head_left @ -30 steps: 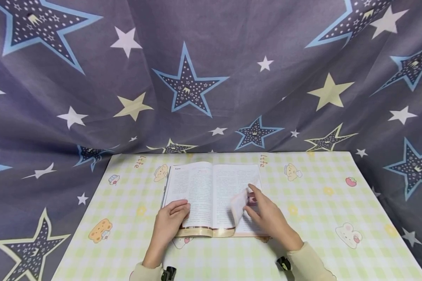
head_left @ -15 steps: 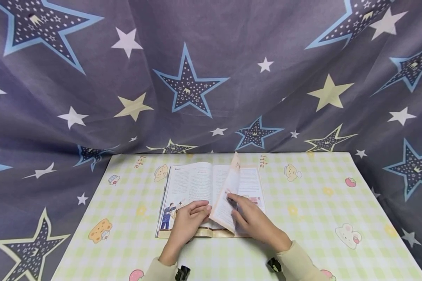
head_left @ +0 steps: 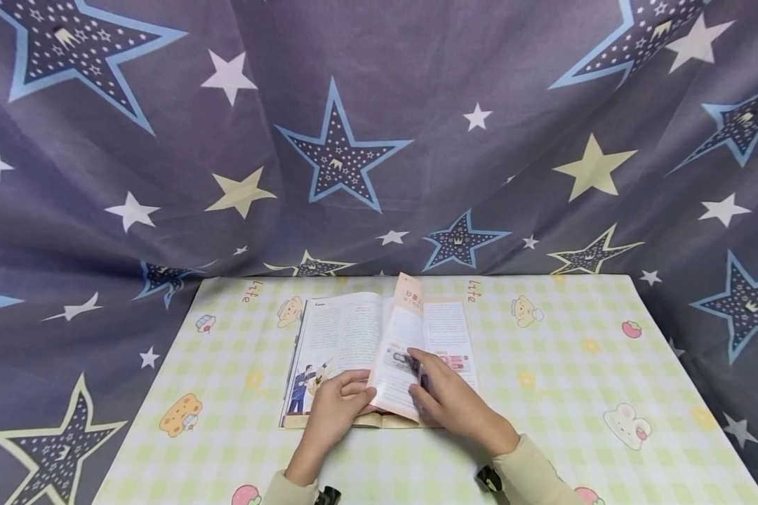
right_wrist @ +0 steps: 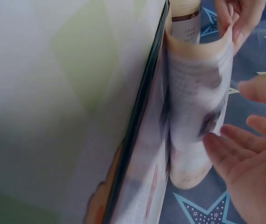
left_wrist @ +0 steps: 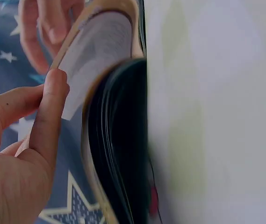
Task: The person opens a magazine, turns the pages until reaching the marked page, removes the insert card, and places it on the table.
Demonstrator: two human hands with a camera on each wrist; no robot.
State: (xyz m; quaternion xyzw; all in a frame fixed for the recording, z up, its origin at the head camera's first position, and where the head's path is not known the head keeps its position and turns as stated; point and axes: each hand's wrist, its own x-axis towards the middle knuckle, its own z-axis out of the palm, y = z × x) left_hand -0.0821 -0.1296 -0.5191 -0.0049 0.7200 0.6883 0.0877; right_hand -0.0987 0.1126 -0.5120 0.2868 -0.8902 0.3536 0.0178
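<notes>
An open book [head_left: 347, 326] lies on the table in the head view, with a printed page [head_left: 393, 382] raised and curved over its middle. My left hand [head_left: 336, 410] pinches that page's near left edge between thumb and fingers, as the left wrist view also shows. On the other side of the raised page is my right hand [head_left: 457, 400], its fingers spread and relaxed. In the right wrist view the fingertips [right_wrist: 212, 140] of the right hand are at the page's surface; whether they press on it I cannot tell.
A checked tablecloth [head_left: 562, 393] with cartoon prints covers the table. Behind it hangs a dark curtain [head_left: 417, 175] with stars. Each wrist wears a small black device, such as the right one [head_left: 489, 478].
The page has swung from the right side toward the left. My left hand has moved right from the left page and taken its edge. The right hand has shifted left.
</notes>
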